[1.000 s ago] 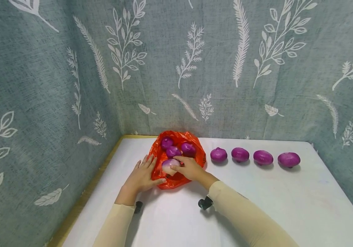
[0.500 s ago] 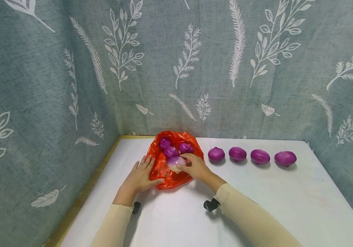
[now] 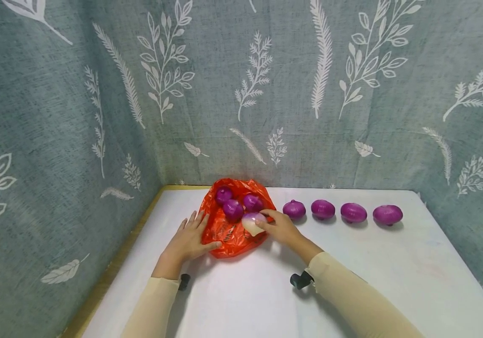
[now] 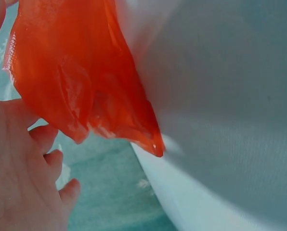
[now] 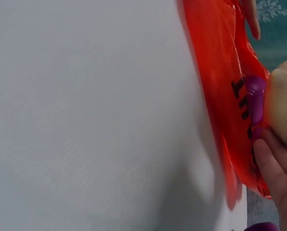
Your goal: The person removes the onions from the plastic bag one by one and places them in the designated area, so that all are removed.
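My right hand (image 3: pixel 283 228) grips a purple-and-white onion (image 3: pixel 252 224) over the near right part of an orange-red plastic bag (image 3: pixel 229 233). Its pale underside fills the right edge of the right wrist view, where the onion (image 5: pixel 286 103) is partly cut off. Inside the bag sit three purple onions (image 3: pixel 233 210), clustered toward the back. My left hand (image 3: pixel 188 239) lies along the bag's left side with fingers spread, its thumb across the near rim. In the left wrist view the fingers of the left hand (image 4: pixel 25 163) are beside the bag's outer wall (image 4: pixel 71 62).
Several purple onions (image 3: pixel 353 212) stand in a row on the white table (image 3: pixel 372 263), right of the bag. A leaf-patterned grey-green cloth (image 3: pixel 224 94) rises behind the table and along its left side.
The right hand has lifted the purple-and-white onion and carried it rightward, from near the middle of the bag to its right side. The left hand has stayed beside the bag.
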Demonstrator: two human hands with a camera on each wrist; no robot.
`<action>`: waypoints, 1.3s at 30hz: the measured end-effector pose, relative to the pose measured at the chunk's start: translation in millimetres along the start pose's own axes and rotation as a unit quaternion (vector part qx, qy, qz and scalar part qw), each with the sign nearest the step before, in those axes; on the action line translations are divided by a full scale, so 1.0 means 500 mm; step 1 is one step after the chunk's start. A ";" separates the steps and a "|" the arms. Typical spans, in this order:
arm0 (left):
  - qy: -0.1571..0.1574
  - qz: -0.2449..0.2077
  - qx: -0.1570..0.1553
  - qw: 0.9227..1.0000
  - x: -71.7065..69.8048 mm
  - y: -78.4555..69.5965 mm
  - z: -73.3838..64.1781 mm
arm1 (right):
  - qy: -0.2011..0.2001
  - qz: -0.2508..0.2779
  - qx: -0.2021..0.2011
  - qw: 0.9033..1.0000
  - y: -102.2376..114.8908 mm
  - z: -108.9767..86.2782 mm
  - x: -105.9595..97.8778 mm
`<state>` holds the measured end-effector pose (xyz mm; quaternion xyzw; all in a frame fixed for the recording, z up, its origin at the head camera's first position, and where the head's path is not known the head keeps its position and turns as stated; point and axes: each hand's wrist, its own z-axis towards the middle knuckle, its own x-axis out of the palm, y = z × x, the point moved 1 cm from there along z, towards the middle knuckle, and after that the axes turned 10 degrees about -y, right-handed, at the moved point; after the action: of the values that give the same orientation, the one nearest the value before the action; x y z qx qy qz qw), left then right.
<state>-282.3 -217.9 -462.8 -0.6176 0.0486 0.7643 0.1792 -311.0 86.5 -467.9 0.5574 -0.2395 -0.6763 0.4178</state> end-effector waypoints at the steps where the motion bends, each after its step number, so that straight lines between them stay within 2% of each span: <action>1: 0.001 -0.002 -0.001 1.000 0.000 0.000 0.000 | -0.002 0.000 0.001 1.000 -0.001 -0.001 -0.002; 8: 0.010 -0.004 -0.008 1.000 0.006 0.002 -0.004 | -0.013 0.015 0.009 1.000 -0.017 -0.008 -0.013; 14: 0.008 -0.004 -0.010 1.000 0.013 0.006 -0.006 | -0.006 0.059 0.032 0.998 -0.027 -0.011 -0.025; 22: 0.004 -0.011 -0.013 1.000 0.014 0.005 -0.008 | 0.011 0.075 -0.001 0.997 -0.046 -0.025 -0.042; 30: 0.002 -0.011 -0.016 1.000 0.014 -0.001 -0.007 | 0.008 0.104 0.038 0.994 -0.057 -0.038 -0.063; 33: 0.003 -0.007 -0.017 1.000 0.014 -0.002 -0.009 | 0.007 0.103 0.049 0.993 -0.061 -0.041 -0.066; 39: -0.001 -0.006 -0.019 1.000 0.010 0.000 -0.022 | 0.005 0.081 0.044 0.996 -0.063 -0.046 -0.069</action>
<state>-273.0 -220.1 -470.0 -0.6203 0.0302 0.7646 0.1725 -297.4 135.2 -479.7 0.5576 -0.3107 -0.6263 0.4475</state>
